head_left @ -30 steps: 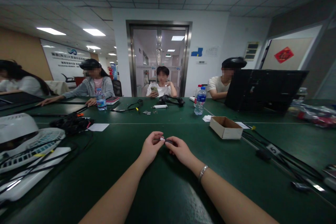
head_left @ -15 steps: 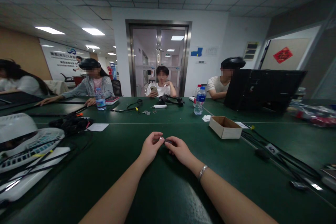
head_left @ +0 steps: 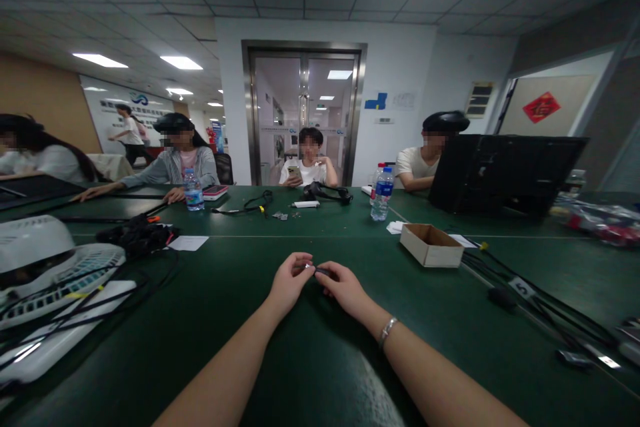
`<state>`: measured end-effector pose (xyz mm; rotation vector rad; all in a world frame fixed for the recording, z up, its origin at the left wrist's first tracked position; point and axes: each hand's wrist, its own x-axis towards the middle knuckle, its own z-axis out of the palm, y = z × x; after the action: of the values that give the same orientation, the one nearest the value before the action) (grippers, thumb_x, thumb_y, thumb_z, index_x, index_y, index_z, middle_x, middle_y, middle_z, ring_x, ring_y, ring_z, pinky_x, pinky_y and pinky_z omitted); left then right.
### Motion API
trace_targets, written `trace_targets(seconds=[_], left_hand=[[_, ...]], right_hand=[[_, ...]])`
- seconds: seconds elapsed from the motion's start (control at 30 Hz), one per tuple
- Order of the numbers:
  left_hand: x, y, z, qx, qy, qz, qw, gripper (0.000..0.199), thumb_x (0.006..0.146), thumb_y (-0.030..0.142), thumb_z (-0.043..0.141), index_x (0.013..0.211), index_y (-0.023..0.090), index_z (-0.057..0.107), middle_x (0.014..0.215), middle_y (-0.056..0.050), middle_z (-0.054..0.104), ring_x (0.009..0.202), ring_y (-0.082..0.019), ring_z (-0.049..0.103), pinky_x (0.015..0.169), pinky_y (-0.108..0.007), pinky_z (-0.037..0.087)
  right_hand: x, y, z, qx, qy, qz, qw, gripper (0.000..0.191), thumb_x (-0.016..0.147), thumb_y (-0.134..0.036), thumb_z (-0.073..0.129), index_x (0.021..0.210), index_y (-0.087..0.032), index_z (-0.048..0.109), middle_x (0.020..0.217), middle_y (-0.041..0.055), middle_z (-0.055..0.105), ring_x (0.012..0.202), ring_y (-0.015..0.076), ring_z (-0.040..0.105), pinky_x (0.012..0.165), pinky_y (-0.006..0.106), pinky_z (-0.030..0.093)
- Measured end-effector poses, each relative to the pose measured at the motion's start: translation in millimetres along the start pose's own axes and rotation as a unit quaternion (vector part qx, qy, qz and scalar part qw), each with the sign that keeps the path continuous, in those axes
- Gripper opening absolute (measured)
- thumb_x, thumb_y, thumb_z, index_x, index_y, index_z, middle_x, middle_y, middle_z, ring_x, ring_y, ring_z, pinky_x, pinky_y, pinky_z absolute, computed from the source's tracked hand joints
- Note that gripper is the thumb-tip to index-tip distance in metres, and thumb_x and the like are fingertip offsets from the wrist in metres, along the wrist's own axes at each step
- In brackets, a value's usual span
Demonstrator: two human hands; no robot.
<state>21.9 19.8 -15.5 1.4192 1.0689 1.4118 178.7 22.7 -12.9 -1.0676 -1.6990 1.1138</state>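
Head view, and from where I stand two bare forearms reach across a dark green, glossy worktop (head_left: 310,373), hands nearly meeting. The left hand (head_left: 290,283) has its fingers pinched on a tiny shiny pale piece (head_left: 308,267); the right hand (head_left: 346,283), a silver metal bracelet (head_left: 389,327) on its wrist, grasps a slim dark piece (head_left: 323,271) between its fingers. Both bits sit in the narrow space between the fingertips, just above the worktop, too small and covered for me to tell whether they're joined. Off to the right of the hands stands an open, pale rectangular cardboard box (head_left: 436,258), and beyond it a clear plastic bottle with a blue cap (head_left: 382,200), upright. Across the worktop a person in a white top (head_left: 309,170) holds a phone (head_left: 295,174).
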Motion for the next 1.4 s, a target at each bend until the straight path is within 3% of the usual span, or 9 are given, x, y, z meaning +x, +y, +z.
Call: trace_targets(seconds=[0.23, 1.4], left_hand=[[-0.8, 3.0, -0.7, 0.018, 0.023, -0.011, 1.000, 0.027, 0.071, 0.033, 0.067, 0.093, 0.017, 0.065, 0.092, -0.007, 0.066, 0.086, -0.020, 0.062, 0.081, -0.034, 0.048], [1.0, -3.2, -1.1, 0.021, -0.001, 0.012, 1.000, 0.027, 0.071, 0.027, 0.065, 0.097, 0.017, 0.061, 0.090, -0.005, 0.064, 0.088, -0.019, 0.062, 0.083, -0.033, 0.048]], right_hand=[[-1.6, -3.7, -0.4, -0.008, -0.003, 0.003, 1.000, 0.028, 0.078, -0.037, 0.060, 0.095, -0.014, 0.061, 0.068, -0.0016, 0.056, 0.056, 0.0104, 0.052, 0.054, 0.024, 0.044], [0.8, 0.0, -0.4, -0.016, -0.003, 0.003, 1.000, 0.029, 0.077, -0.038, 0.061, 0.095, -0.015, 0.062, 0.071, -0.0006, 0.057, 0.057, 0.0104, 0.052, 0.055, 0.024, 0.044]])
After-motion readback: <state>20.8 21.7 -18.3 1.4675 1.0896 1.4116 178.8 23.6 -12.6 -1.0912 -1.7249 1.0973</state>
